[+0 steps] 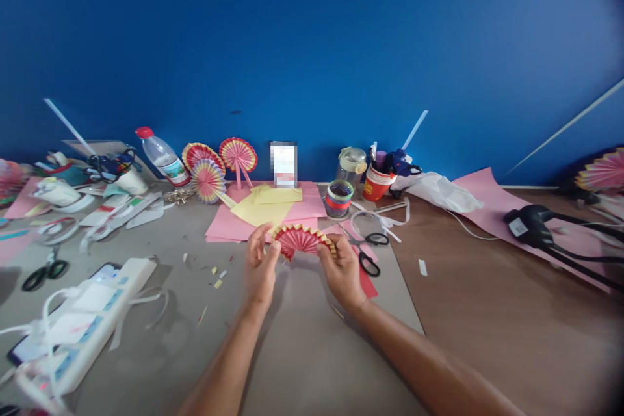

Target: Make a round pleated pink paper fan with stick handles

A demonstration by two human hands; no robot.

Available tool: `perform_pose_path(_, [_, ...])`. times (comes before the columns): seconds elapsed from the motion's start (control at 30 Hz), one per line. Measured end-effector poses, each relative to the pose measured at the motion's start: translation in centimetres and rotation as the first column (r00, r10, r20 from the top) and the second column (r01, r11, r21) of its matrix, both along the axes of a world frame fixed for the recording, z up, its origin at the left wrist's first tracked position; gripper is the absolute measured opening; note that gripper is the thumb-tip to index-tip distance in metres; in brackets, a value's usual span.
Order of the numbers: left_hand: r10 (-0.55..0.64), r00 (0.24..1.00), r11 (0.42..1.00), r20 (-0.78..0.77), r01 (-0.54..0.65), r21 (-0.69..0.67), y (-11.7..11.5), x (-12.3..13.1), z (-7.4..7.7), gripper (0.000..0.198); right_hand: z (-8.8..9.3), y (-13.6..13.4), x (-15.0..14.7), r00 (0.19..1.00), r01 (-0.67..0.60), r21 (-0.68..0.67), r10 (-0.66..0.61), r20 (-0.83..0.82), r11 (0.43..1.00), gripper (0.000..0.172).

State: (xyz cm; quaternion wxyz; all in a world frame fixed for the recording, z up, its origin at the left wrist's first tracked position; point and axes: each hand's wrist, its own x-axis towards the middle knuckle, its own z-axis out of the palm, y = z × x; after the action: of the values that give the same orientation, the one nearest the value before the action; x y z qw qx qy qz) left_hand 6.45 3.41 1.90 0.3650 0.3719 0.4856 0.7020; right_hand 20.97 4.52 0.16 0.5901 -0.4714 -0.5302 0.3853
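A pleated paper fan, red with a yellow edge, is spread in a half circle above the grey mat. My left hand pinches its left end between thumb and fingers. The right end is gripped by my right hand, thumb on the front. Black-handled scissors lie just right of my right hand, partly over a strip of red paper. Behind the fan, yellow paper rests on pink sheets.
Finished fans and a bottle stand along the blue wall. A power strip with cables lies at left, near other scissors. Toward the right are a red cup, a tape-wrapped jar and a black headset-like device.
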Motion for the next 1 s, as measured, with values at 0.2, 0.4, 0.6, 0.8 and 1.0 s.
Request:
perform_pose_path(0.2, [-0.087, 0.984, 0.996, -0.153, 0.092, 0.024, -0.2, -0.3, -0.1, 0.035, -0.3, -0.2, -0.1, 0.997, -0.052, 0.057, 0.048, 0.064, 0.997, 0.007])
perform_pose_path(0.4, [-0.063, 0.99, 0.998, -0.129, 0.062, -0.011, 0.0, -0.6, -0.5, 0.031, -0.4, -0.4, -0.1, 0.994, -0.085, 0.05, 0.081, 0.068, 0.995, 0.006])
perform_pose_path(0.6, [-0.073, 0.997, 0.997, 0.02, 0.073, -0.002, 0.4, -0.8, -0.1, 0.017, -0.8, -0.2, 0.2, 0.989, -0.102, 0.052, 0.096, 0.116, 0.993, 0.004])
perform_pose_path(0.8, [-0.101, 0.961, 0.99, 0.258, 0.122, -0.066, 0.8, -1.2, 0.1, 0.027, -0.1, -0.2, 0.0, 0.99, -0.133, -0.019, 0.133, 0.036, 0.991, 0.005])
perform_pose_path(1.0, [0.096, 0.937, 0.992, 0.337, -0.064, -0.105, 1.4, -2.5, -0.2, 0.03, -0.1, 0.6, 0.0, 0.967, -0.165, -0.151, 0.13, -0.221, 0.975, 0.011])
